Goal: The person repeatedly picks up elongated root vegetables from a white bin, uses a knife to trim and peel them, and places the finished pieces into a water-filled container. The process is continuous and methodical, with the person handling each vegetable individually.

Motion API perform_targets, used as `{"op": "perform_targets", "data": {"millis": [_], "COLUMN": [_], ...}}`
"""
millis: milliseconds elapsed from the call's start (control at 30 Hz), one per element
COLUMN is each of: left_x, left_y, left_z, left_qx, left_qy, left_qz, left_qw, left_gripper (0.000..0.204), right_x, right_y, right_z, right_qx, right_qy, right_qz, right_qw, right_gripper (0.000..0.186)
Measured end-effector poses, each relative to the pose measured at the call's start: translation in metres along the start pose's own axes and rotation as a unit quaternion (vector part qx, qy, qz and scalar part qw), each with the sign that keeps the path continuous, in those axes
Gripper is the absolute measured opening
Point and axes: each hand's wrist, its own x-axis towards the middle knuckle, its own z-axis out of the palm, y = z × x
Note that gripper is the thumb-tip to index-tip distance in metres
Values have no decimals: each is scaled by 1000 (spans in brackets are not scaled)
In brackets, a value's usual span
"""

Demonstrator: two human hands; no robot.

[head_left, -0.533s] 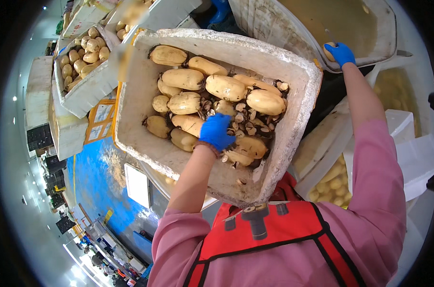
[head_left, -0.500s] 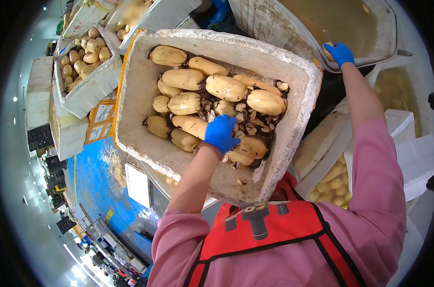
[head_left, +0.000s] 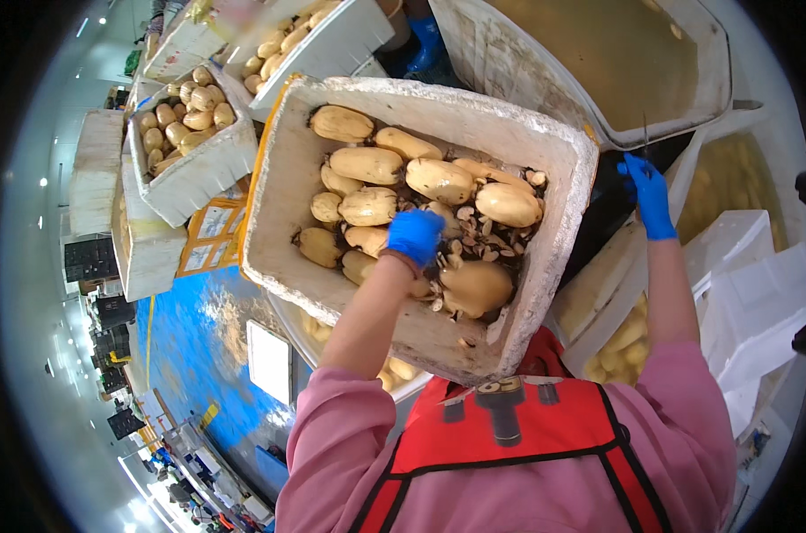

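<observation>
In a worn foam box point(head_left: 563, 231) lie several pale lotus root segments point(head_left: 366, 163) with dark ends, among chopped scraps point(head_left: 483, 233). My blue-gloved left hand point(head_left: 414, 233) is inside the box with curled fingers, beside the scraps; whatever it grips is hidden. A motion-blurred root point(head_left: 476, 288) is at the box's lower right, just right of that hand. Outside the box, at its right, my blue-gloved right hand point(head_left: 645, 191) has its fingers closed round a slim knife point(head_left: 645, 133), blade upward.
Foam boxes of roots point(head_left: 181, 133) are stacked at upper left. A tub of murky water point(head_left: 634, 62) stands at top right, another water container point(head_left: 723, 200) below it, beside white foam pieces point(head_left: 758, 302). A blue boot point(head_left: 425, 44) shows at top; blue floor point(head_left: 190, 355) lies left.
My right hand has moved down from the top tub's rim; the pale root it held is gone from it. A blurred root now appears at the box's lower right. The view has shifted slightly.
</observation>
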Motion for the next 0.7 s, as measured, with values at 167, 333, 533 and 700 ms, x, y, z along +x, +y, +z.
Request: {"op": "perform_targets", "data": {"millis": [167,333,533,700], "left_x": [-37,-34,27,81], "left_y": [-80,-36,28,73], "left_z": [11,10,21,58], "left_qx": [-155,-232,-861,-912], "left_qy": [244,197,23,-32], "left_qz": [-209,-165,-181,-296], "left_qw": [934,938,474,281], "left_gripper": [46,51,39,51], "right_x": [-76,-124,-170,-180], "right_y": [-9,-20,-52,-39], "right_z": [-10,7,51,50], "right_qx": [22,64,102,153], "right_qy": [27,-26,-97,-89], "right_qz": [68,36,21,47], "right_qw": [997,997,990,983], "right_gripper": [40,37,37,36]}}
